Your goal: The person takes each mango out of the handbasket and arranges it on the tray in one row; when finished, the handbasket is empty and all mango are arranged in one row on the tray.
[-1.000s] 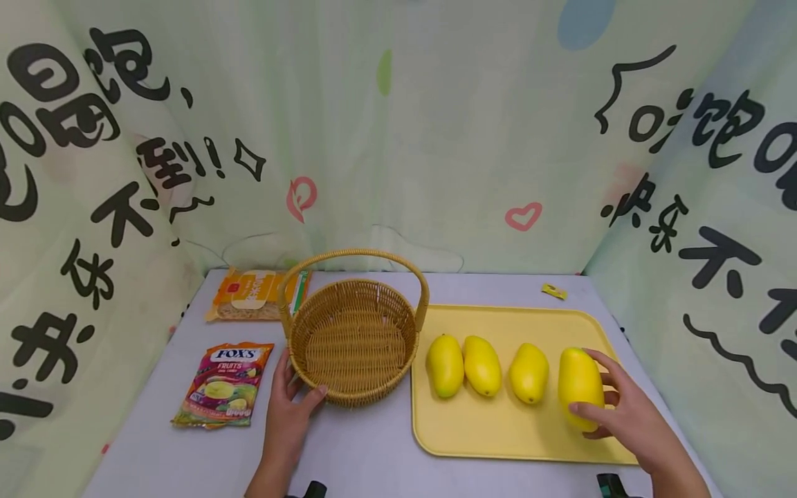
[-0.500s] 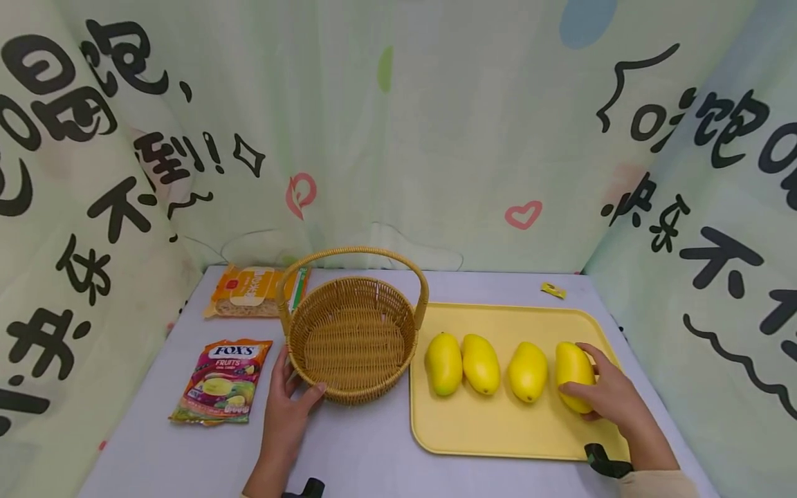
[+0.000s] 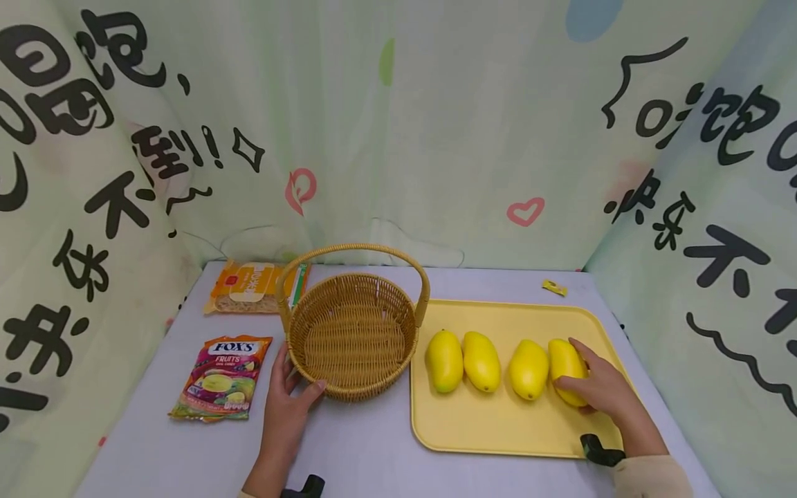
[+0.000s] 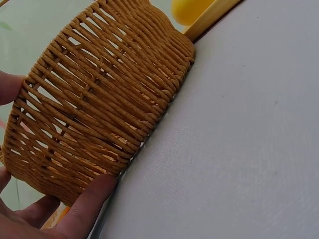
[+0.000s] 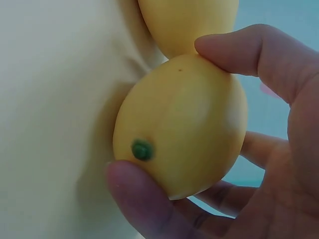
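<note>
My right hand (image 3: 600,384) grips a yellow mango (image 3: 565,366) at the right part of the yellow tray (image 3: 498,432). In the right wrist view that mango (image 5: 184,119), with its green stem end, sits between thumb and fingers and touches or nearly touches another mango (image 5: 192,20). Farther left on the tray lie more mangoes: one close beside it (image 3: 529,370) and a pair near the left edge (image 3: 481,361). My left hand (image 3: 292,401) holds the lower left side of a wicker basket (image 3: 355,339), thumb at its rim and fingers along the outer wall (image 4: 99,99). The basket has nothing in it.
An orange and purple candy bag (image 3: 221,378) lies left of my left hand. Behind the basket is an orange food packet (image 3: 245,287). A small yellow wrapped piece (image 3: 554,288) lies beyond the tray. Printed curtains (image 3: 436,138) enclose the table.
My right hand has set the mango down on the tray and shifted it left, up to the neighbouring mango. My left hand stays at the basket. The head view has shifted slightly.
</note>
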`<state>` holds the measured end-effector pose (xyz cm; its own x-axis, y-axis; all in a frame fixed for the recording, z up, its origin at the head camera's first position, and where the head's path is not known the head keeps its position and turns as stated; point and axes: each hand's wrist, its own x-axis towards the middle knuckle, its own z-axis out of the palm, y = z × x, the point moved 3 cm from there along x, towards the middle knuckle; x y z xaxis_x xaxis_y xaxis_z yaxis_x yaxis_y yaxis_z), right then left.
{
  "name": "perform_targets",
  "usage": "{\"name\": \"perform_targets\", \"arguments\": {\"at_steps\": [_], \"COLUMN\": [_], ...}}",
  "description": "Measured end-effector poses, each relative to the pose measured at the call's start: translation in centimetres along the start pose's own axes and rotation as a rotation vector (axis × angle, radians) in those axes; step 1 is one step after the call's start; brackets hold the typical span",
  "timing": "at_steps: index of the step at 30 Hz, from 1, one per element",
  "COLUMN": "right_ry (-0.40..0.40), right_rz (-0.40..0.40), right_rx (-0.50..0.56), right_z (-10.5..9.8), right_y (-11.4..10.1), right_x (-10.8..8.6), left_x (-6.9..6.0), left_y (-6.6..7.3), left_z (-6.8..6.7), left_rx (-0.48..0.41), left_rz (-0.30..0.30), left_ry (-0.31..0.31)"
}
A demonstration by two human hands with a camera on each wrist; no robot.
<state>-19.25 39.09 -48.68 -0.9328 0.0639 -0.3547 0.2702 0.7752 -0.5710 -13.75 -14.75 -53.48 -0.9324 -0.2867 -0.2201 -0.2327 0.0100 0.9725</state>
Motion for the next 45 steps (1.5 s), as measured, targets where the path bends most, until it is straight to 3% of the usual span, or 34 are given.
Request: {"name": "perform_targets", "arguments": {"at_steps": [21, 45], "right_ry": [-0.107, -0.094], "right_rz": [0.036, -0.009], "right_rx": [-0.050, -0.088], "right_z": [-0.27, -0.69], "right_y": [0.42, 0.10], "right_x": [0.19, -0.75], "left_x": [0.15, 0.17], "left_y": [-0.01, -0.11], "left_z": [0.00, 0.03], "left_rx": [-0.005, -0.021], "left_rz": [0.013, 0.011], "left_ry": [-0.006, -0.010]}}
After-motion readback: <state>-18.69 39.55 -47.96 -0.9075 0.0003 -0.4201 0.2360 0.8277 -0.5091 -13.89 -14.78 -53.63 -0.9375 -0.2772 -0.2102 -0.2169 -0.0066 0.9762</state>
